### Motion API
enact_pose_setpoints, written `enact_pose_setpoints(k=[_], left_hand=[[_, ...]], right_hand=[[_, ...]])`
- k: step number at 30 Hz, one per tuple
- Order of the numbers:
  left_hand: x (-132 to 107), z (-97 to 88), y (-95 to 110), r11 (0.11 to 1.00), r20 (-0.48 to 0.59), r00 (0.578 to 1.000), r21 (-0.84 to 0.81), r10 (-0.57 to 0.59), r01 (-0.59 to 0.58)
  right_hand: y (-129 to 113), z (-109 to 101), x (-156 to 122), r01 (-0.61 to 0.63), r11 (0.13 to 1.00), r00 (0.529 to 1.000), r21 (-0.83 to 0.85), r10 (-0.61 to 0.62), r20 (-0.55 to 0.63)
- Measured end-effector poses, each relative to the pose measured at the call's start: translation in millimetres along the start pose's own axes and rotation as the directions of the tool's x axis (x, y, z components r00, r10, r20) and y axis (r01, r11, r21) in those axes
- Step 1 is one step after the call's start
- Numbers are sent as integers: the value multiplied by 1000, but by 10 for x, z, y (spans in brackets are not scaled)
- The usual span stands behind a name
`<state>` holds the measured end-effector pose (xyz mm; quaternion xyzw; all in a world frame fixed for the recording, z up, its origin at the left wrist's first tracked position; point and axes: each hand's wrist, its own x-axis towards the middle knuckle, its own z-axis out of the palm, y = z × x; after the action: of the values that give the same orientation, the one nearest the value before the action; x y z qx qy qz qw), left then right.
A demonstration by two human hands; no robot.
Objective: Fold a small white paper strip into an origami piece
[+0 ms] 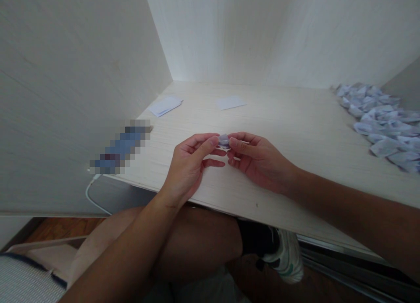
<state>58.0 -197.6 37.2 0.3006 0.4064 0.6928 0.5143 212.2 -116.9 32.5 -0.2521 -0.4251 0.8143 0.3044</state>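
A small folded piece of white paper [224, 139] is pinched between my two hands, just above the white desk. My left hand [197, 156] grips its left end between thumb and index finger, the other fingers loosely curled below. On the right end, the thumb and fingertips of my right hand [254, 156] press the paper. Its exact fold is too small to make out. Beyond my hands lies a flat white paper sheet [231, 103]. A little stack of white paper sheets [166, 105] rests farther left.
Many folded white paper pieces [382, 119] are heaped along the desk's right side. At the left edge lies a blurred-out device [120, 149] with a white cable [88, 193]. White panels [262, 36] enclose the desk [295, 119] at the back and left. My crossed leg [203, 237] is below its front edge.
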Motion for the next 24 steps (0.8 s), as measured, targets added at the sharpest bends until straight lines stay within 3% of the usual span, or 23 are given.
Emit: enact_pose_setpoints(k=[9, 15, 24], left_hand=[[10, -15, 54, 1000, -17, 1000, -20, -14, 13], [24, -21, 70, 999, -34, 998, -9, -45, 44], [36, -37, 81, 995, -9, 995, -2, -100, 100]], right_hand=[[-17, 2, -5, 25, 998, 999, 65, -27, 30], [6, -28, 28, 95, 994, 995, 52, -96, 25], [4, -35, 39, 100, 995, 994, 23, -101, 40]])
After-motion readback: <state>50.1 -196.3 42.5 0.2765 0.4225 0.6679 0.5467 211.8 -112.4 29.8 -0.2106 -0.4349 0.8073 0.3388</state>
